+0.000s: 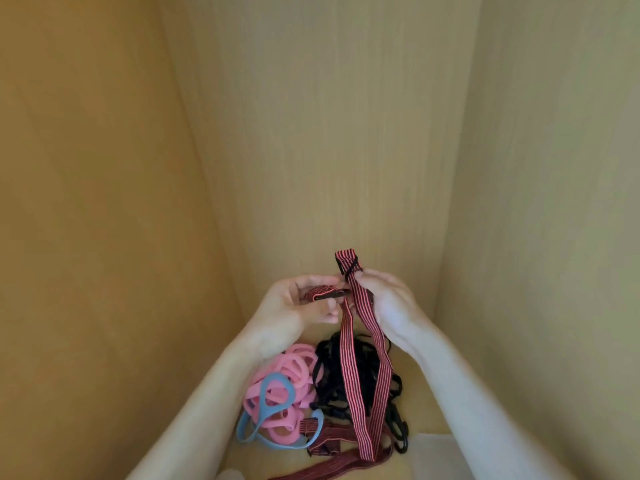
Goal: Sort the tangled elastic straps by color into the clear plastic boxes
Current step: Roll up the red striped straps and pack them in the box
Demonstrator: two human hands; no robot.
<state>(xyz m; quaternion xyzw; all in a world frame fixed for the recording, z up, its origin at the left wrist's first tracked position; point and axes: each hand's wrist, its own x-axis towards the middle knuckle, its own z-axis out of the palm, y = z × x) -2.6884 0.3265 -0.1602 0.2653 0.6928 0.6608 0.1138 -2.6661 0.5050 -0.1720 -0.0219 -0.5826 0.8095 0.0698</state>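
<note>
Pale wood walls (311, 133). My left hand (304, 303), right hand (388, 296) pinch red-and-black striped elastic strap (347, 358) high, drawing it clear of black strap tangle (329, 375).

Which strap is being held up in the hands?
The red-and-black striped strap, gripped by left hand and right hand, hanging in a loop; pink straps, blue strap and black straps lie below.
</note>
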